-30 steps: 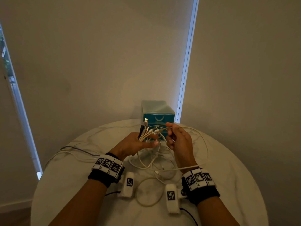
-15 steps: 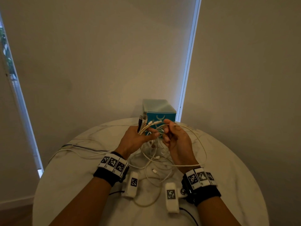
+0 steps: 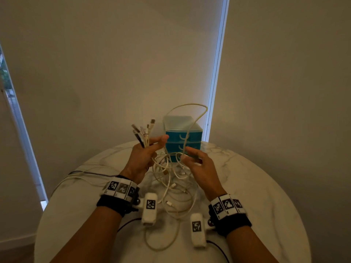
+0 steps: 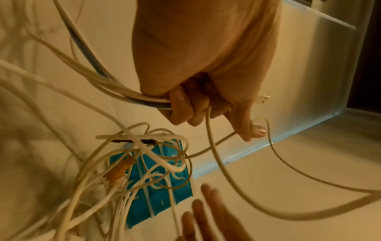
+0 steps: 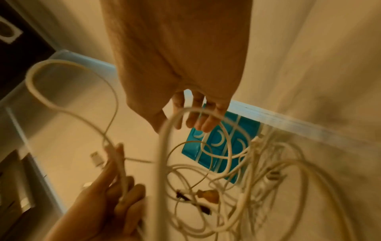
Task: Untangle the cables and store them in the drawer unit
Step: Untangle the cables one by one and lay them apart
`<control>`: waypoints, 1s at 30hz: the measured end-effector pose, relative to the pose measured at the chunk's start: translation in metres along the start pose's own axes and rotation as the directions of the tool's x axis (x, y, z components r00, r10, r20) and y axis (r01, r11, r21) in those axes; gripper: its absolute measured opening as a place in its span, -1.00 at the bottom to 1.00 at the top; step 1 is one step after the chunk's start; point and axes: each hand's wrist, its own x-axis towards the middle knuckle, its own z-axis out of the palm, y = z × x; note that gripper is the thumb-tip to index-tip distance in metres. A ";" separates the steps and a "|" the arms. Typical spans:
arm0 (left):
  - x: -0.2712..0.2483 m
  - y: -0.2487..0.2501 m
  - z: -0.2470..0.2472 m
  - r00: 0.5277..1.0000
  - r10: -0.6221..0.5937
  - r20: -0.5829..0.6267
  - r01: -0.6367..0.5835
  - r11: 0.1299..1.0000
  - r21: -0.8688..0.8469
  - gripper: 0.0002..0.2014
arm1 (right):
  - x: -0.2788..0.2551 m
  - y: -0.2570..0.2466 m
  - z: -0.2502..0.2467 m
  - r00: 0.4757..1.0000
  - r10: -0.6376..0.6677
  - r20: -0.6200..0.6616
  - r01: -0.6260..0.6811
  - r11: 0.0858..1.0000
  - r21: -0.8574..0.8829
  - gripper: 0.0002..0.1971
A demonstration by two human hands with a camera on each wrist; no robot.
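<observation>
My left hand [image 3: 145,155] is raised over the table and grips a bundle of cable ends [image 3: 145,132], plugs pointing up; the left wrist view shows its fingers [image 4: 183,107] curled round the white and blue cords. From that hand a tangle of white cables [image 3: 171,179] hangs onto the table. One cream cable loop [image 3: 191,109] arcs up in front of the teal drawer unit [image 3: 193,132], whose drawers are shut. My right hand [image 3: 199,166] hovers beside the tangle with its fingers [image 5: 198,120] spread and straight, holding nothing.
The round white marble table [image 3: 256,196] stands against a pale wall, with the drawer unit at its far edge. More cords, one purple [image 3: 89,173], trail off the table's left side. A cable loop [image 3: 163,242] lies near the front edge between my wrists.
My left hand has lifted the bundle of plugs higher. My right hand let go of the cable it pinched and opened; that cable's loop now stands up over the drawer unit.
</observation>
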 end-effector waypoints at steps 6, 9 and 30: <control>-0.007 0.001 0.012 0.984 -0.059 0.170 0.031 0.986 0.162 -0.65 | -0.004 -0.009 0.019 0.979 -0.158 0.127 0.161 0.987 -0.021 -0.88; -0.001 -0.002 0.002 0.965 -0.116 0.237 0.052 0.965 0.258 -0.55 | -0.003 -0.006 0.013 0.988 -0.154 0.015 0.155 0.988 -0.017 -0.85; 0.005 -0.025 0.006 0.942 -0.262 0.210 0.035 0.699 0.714 -0.75 | 0.010 -0.027 -0.018 0.949 -0.026 -0.314 0.085 0.981 0.176 -0.67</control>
